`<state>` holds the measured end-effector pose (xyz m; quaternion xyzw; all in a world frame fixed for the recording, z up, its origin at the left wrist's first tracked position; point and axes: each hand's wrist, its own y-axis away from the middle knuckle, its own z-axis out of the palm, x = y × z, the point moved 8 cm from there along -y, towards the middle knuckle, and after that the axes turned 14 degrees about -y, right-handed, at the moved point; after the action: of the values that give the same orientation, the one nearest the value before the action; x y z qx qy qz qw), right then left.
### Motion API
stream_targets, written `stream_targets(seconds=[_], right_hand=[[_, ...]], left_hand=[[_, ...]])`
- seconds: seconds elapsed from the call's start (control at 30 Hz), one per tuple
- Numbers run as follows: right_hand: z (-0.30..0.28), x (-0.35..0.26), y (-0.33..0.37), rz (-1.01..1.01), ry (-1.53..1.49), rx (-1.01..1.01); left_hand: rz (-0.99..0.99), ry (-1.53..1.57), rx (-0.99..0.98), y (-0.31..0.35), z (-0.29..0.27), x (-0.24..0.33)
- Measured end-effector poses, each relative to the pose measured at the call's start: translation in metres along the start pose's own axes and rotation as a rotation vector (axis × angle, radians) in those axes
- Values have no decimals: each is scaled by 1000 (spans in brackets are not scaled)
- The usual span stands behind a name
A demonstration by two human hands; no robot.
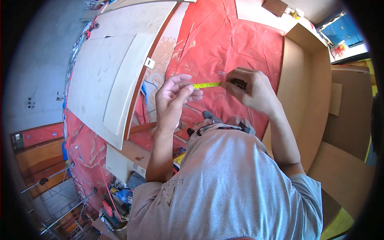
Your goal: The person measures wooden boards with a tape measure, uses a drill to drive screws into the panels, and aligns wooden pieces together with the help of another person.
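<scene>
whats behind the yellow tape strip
Red floor sheeting shows around the yellow tape strip between the left hand and right hand; the patch directly behind is covered.

Illegible markings on tape measure (207, 85) and shirt (232, 180)

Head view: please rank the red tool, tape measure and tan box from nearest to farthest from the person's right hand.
1. Tape measure: in the right hand itself, its yellow blade stretched to the left hand.
2. Tan box: on the right side.
3. Red tool: far upper left, by the white panel's outer edge.
</scene>
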<state>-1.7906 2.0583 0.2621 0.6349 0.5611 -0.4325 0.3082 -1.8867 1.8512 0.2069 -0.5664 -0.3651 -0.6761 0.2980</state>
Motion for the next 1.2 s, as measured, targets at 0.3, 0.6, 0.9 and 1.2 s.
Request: stream_targets(seconds=[0.3,0.6,0.9,1.2], right_hand=[[10,12,-73,0,-99,-77],[5,23,-160,-174,-4,-225],[-53,47,-254,-329,41,-335],[-92,79,-316,-275,14,-478]], left_hand=[[103,-334,57,-39,-26,20],[149,-845,237,-87,-34,42],[-37,-712,245,-177,-3,55],[-252,-602,217,-237,30,53]])
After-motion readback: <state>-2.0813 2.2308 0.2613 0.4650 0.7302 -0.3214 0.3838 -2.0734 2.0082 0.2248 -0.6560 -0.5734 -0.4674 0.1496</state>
